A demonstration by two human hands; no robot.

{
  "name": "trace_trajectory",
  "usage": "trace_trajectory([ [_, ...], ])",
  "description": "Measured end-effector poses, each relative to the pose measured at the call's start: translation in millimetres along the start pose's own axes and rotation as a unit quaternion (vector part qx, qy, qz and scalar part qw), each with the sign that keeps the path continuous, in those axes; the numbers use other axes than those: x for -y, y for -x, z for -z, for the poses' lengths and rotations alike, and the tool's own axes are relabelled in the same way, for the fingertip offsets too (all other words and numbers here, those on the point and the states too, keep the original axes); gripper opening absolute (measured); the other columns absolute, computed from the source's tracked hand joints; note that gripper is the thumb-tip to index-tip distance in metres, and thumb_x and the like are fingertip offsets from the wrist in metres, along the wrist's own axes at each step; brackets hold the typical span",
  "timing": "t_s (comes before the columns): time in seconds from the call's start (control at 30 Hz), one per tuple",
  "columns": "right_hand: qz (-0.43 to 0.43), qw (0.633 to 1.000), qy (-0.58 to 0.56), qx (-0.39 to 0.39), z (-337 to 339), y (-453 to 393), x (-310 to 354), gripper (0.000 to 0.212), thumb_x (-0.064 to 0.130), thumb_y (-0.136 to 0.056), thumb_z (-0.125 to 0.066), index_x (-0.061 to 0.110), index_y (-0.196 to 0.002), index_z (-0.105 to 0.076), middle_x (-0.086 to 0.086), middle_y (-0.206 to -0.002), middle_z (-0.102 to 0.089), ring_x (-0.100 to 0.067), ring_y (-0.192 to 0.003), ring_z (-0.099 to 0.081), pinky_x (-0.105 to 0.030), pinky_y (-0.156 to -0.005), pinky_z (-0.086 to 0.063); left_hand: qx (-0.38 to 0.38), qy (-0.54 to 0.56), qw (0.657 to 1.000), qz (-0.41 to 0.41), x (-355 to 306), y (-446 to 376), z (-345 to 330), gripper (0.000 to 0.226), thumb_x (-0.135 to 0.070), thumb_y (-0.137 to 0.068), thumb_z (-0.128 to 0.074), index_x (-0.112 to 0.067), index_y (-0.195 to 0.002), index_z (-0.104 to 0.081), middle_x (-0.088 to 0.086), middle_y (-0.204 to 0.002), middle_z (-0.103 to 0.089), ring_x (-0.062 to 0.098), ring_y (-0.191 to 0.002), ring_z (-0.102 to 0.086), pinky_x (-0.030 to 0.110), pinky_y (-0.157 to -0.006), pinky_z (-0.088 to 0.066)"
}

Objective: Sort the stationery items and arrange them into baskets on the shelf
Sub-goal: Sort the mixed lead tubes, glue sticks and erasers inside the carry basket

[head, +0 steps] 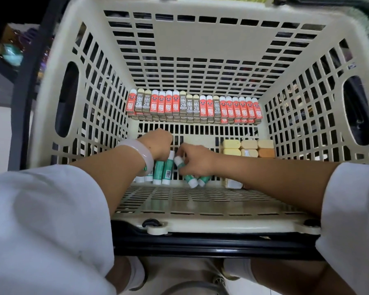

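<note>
While both arms reach into the cream basket (98, 86), the right hand (197, 159) at centre frame curls round a few green-and-white glue sticks (191, 180). The left hand (158, 143), just left of it, is bent down over an upright row of more sticks (164, 171); its grip can't be made out. Red and grey erasers (193, 107) line the far wall, yellow blocks (248, 149) sit centre right.

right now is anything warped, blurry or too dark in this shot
Head view: wide-angle bending bows the basket walls outward; the pencil-lead boxes read sharp; the hands on the glue sticks look slightly soft; the far left corner is dark.
</note>
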State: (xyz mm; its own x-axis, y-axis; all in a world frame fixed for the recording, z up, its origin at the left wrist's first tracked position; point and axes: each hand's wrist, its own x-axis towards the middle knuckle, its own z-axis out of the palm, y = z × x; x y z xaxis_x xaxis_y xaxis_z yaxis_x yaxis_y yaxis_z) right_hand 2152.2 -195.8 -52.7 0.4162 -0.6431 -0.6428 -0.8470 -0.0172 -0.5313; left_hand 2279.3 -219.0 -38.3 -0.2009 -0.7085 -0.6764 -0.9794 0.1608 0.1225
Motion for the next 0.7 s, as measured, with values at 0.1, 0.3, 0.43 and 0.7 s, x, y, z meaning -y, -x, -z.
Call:
trace_trajectory([
  [0.1, -0.027, 0.984, -0.150, -0.089, 12, 0, -4, 0.027, 0.011, -0.083, -0.063, 0.013, -0.099, -0.042, -0.004, -0.077, -0.058, -0.015, -0.057, -0.058, -0.025, -0.048, -0.052, -0.028, 0.011, 0.999, -0.034, 2, 0, 4, 0.030, 0.000, -0.086, -0.050, -0.011, -0.113, -0.054, 0.006, -0.109, -0.057, 0.020, -0.082, -0.054, 0.026, -0.061, -0.042],
  [0.3, -0.020, 0.992, 0.014, -0.126, 35, 2, -11, 0.016, 0.013, -0.092, -0.047, 0.005, -0.094, -0.060, -0.011, -0.092, -0.066, -0.024, -0.080, -0.063, -0.033, -0.072, -0.053, 0.018, 0.006, 0.999, -0.049, 5, 0, 10, 0.036, 0.001, -0.091, -0.039, -0.009, -0.119, -0.059, 0.007, -0.124, -0.057, 0.023, -0.096, -0.053, 0.026, -0.076, -0.039],
  [0.43, -0.056, 0.960, 0.268, -0.057, 44, 6, -5, 0.020, 0.014, -0.090, -0.044, 0.007, -0.101, -0.059, -0.003, -0.079, -0.053, -0.019, -0.068, -0.050, -0.027, -0.053, -0.039, 0.013, 0.009, 0.999, -0.028, 16, 2, 17, 0.033, -0.010, -0.097, -0.035, -0.009, -0.125, -0.053, 0.007, -0.128, -0.053, 0.025, -0.110, -0.051, 0.029, -0.086, -0.040],
  [0.7, -0.063, 0.939, 0.333, 0.063, 25, 2, 5, 0.021, 0.011, -0.093, -0.040, 0.009, -0.073, -0.048, -0.001, -0.070, -0.045, -0.014, -0.057, -0.040, -0.023, -0.047, -0.029, 0.109, -0.039, 0.993, -0.025, 19, 4, 20, 0.040, -0.017, -0.100, -0.028, -0.008, -0.136, -0.042, 0.007, -0.145, -0.038, 0.024, -0.130, -0.038, 0.033, -0.104, -0.032],
])
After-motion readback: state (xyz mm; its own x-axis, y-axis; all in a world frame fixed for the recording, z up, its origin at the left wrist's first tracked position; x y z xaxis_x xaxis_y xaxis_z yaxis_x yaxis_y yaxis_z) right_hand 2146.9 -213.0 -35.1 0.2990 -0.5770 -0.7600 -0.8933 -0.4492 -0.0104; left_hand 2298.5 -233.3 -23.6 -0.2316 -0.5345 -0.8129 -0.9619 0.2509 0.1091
